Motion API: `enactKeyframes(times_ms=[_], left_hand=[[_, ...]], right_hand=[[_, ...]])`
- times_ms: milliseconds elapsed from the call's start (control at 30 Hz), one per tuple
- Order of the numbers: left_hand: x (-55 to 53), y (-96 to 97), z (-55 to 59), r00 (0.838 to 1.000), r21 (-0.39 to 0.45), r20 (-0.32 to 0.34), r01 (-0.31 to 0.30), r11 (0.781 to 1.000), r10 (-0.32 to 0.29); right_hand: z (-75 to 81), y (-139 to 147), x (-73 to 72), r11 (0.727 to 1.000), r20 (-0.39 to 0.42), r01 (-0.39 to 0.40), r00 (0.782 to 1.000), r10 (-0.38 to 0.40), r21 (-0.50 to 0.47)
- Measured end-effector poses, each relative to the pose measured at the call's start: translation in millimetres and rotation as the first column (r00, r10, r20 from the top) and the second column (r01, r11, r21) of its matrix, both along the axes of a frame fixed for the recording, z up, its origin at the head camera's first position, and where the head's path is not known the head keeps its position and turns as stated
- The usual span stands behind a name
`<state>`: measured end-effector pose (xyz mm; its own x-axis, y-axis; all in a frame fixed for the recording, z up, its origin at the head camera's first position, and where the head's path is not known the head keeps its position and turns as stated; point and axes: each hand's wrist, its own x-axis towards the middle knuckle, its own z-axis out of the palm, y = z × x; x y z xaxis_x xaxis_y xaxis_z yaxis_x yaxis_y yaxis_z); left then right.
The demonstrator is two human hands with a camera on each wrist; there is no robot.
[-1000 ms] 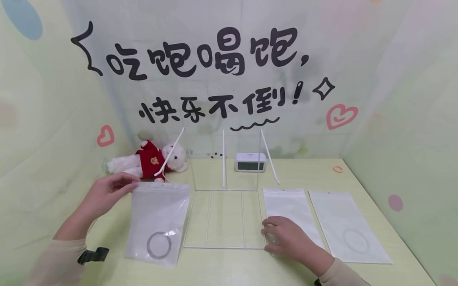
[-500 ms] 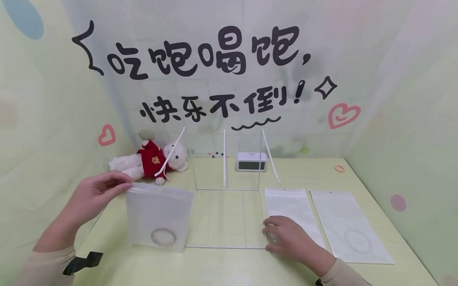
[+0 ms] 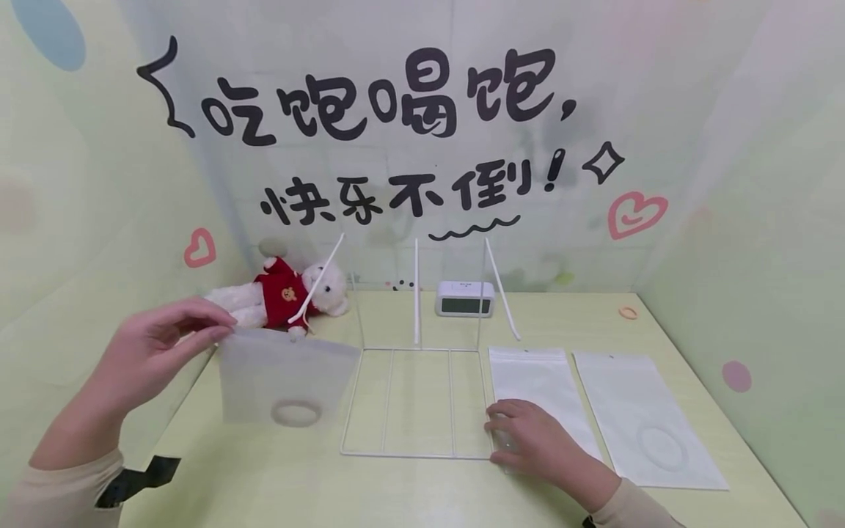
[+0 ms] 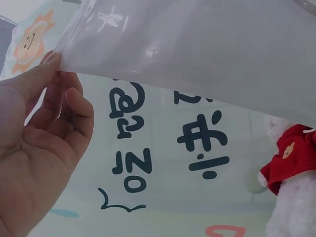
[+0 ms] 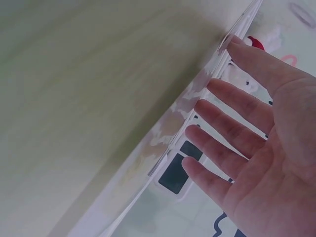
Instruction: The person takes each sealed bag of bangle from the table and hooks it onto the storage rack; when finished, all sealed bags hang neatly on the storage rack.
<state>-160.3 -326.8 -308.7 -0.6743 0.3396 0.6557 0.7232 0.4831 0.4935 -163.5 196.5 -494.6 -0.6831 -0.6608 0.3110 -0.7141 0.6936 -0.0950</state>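
In the head view my left hand (image 3: 158,348) pinches the top left corner of a translucent zip bag (image 3: 257,374), which hangs tilted above the table. A ring (image 3: 296,413) shows through its lower part. The left wrist view has the bag (image 4: 197,54) stretching away from thumb and forefinger. My right hand (image 3: 538,444) rests with extended fingers at the right edge of a white wire rack (image 3: 419,456), overlapping a white zip bag (image 3: 528,374). In the right wrist view the fingertips of this hand (image 5: 256,133) meet the rack's edge, and the palm shows.
Three white prongs, one the middle prong (image 3: 416,293), jut from the rack's top. Another white bag (image 3: 650,396) with a ring lies at the right. Behind are a plush bear (image 3: 280,293) in red, a digital clock (image 3: 464,299) and a small orange ring (image 3: 628,313).
My left hand has moved left and slightly up, and the bag's lower end has swung up and away from me. The right hand has stayed in place.
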Motion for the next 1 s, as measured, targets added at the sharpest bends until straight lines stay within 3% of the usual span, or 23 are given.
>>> enactKeyframes(times_ms=[100, 233, 433, 767, 1000], left_hand=[[-0.7, 1.4, 4.6, 0.996, 0.062, -0.031, 0.081, 0.995, -0.08], [-0.7, 3.3, 10.5, 0.979, 0.145, -0.046, 0.203, 0.968, -0.199], [-0.7, 7.9, 21.7, 0.955, 0.218, -0.074, 0.296, 0.93, -0.286], [-6.0, 12.1, 28.3, 0.952, 0.255, -0.087, 0.308, 0.917, -0.295], [-11.5, 15.4, 29.6, 0.971, 0.218, -0.089, 0.237, 0.947, -0.223]], right_hand=[[0.1, -1, 0.4, 1.0, 0.013, 0.003, 1.0, -0.003, -0.001], [-0.1, -1, 0.8, 1.0, 0.028, 0.011, 1.0, -0.011, 0.001], [0.0, -1, 1.1, 1.0, 0.035, 0.018, 0.999, -0.019, 0.007], [-2.4, 0, 3.2, 1.0, 0.012, 0.019, 1.0, -0.019, 0.004], [-1.6, -1, 2.7, 1.0, -0.013, 0.008, 1.0, -0.008, -0.008]])
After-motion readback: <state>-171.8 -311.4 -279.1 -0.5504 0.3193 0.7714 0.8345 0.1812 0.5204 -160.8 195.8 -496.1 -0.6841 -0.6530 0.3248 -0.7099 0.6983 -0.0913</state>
